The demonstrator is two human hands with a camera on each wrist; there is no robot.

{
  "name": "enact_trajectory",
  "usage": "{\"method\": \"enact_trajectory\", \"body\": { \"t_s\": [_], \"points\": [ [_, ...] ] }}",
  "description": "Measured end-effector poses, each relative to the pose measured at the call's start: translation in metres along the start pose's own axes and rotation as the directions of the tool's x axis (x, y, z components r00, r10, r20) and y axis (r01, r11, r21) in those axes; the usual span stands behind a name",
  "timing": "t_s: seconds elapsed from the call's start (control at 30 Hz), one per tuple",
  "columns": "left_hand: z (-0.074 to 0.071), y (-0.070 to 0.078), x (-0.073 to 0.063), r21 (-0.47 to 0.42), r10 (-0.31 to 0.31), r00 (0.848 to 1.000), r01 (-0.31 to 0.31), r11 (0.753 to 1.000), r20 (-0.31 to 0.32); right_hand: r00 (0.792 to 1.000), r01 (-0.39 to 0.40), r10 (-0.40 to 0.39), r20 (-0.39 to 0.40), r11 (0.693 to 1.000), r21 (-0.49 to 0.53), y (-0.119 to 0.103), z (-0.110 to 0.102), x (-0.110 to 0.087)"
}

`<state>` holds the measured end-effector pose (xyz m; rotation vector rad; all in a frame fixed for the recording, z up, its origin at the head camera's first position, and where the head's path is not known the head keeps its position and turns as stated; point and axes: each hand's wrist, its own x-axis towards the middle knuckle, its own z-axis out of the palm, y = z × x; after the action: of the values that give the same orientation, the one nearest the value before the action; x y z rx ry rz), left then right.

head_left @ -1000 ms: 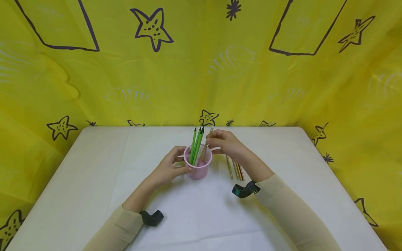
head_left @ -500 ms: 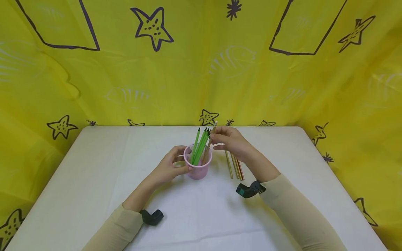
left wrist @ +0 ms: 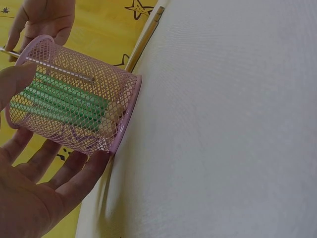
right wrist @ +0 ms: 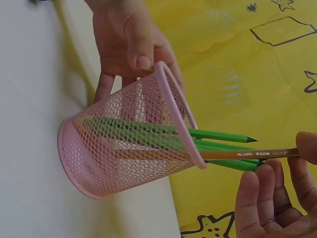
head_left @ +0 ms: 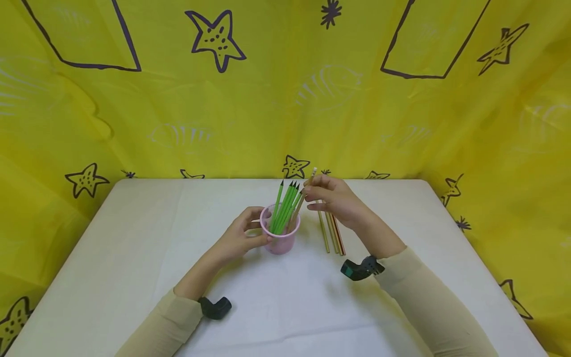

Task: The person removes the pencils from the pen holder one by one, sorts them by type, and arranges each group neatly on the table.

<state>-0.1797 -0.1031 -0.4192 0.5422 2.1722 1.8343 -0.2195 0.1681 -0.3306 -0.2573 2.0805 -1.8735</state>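
Note:
My left hand grips a pink mesh pencil cup, thumb near its rim and fingers around the far side. The cup stands upright on the white table. Several green pencils with dark points up lean inside it. Between thumb and fingers, my right hand pinches a gold pencil near its eraser end. Its lower part is still inside the cup, visible through the mesh in the right wrist view.
To the right of the cup, several gold and reddish pencils lie on the white table, partly hidden by my right hand. A yellow curtain with starfish drawings hangs behind the table.
The right hand has shifted right and slightly away, and the gold pencil's eraser end now sits higher and further right. The green pencils have fanned out rightward. The left hand has stayed put.

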Motion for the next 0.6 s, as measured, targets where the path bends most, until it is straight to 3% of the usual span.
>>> {"method": "enact_trajectory", "body": {
  "t_s": [0.3, 0.6],
  "points": [
    [0.000, 0.001, -0.001, 0.009, -0.026, 1.000, 0.026, 1.000, -0.011, 0.999, 0.051, -0.052, 0.016, 0.997, 0.057, -0.011, -0.004, -0.007],
    [-0.001, 0.000, -0.001, -0.007, -0.007, 1.000, 0.007, 1.000, -0.001, 0.996, 0.085, -0.087, 0.014, 0.991, 0.103, -0.020, -0.009, -0.016]
  ]
}}
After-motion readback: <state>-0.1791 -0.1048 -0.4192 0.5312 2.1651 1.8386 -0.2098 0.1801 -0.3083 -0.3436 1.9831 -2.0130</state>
